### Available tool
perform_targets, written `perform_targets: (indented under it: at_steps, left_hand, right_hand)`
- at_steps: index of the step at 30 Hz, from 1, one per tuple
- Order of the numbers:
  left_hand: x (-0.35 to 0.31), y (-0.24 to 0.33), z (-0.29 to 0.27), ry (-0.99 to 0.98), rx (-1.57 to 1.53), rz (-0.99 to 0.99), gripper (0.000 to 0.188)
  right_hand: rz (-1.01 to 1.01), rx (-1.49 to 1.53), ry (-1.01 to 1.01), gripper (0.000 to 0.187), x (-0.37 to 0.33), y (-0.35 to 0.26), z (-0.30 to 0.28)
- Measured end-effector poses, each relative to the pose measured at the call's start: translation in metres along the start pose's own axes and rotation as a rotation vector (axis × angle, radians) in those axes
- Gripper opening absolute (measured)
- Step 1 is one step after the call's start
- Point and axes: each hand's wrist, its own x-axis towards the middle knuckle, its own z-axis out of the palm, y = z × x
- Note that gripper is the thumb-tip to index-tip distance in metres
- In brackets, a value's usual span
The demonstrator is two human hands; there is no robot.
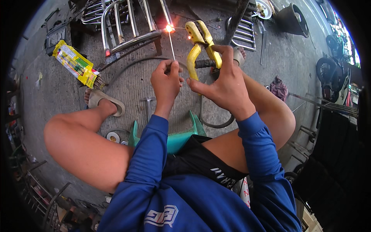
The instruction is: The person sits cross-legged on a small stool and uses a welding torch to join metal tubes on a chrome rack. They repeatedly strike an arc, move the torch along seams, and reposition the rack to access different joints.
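- My left hand (165, 83) pinches a slim, straight rod (172, 48), its far end at the glow (169, 28); spatter could burn my bare fingers.
- My right hand (228, 86) grasps the yellow clamp (193, 61), thumb and fingers spanning its handles; a slack grip could let it tilt off line.
- The clamp looks hard and chunky, with a dark ribbed piece between.
- Beyond, the glow sits on the frame (135, 40): shiny, bent metal tubes above the ridged floor (133, 92).
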Motion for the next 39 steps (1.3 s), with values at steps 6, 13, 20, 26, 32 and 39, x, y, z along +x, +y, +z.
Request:
perform_targets:
  at_steps: [6,13,20,26,32,39]
  left_hand:
    - [0.0011,-0.0002,0.0015,-0.035,-0.081,-0.02,0.023]
    - [0.0015,-0.0019,0.0012,-0.053,-0.061,-0.057,0.025]
    - [0.0015,-0.0025,0.0001,-0.043,0.007,-0.016,0.025]
    - [0.0003,-0.0008,-0.0023,-0.062,-0.009,0.008,0.024]
    - [0.0003,0.0017,0.0019,0.01,0.042,0.084,0.025]
    - [0.0005,0.0002,0.0006,0.036,0.077,0.063,0.023]
  right_hand:
    - [0.085,0.028,-0.06,0.095,-0.001,-0.0035,-0.0029]
    - [0.1,0.026,-0.104,0.095,0.0,-0.0057,-0.002]
    - [0.103,0.016,-0.101,0.093,-0.001,-0.0045,-0.0013]
    - [-0.057,0.035,-0.035,0.091,-0.0004,0.0009,0.0017]
    - [0.007,0.017,0.016,0.093,0.0004,0.0025,0.0014]
    - [0.09,0.017,-0.098,0.098,0.0013,-0.004,-0.0019]
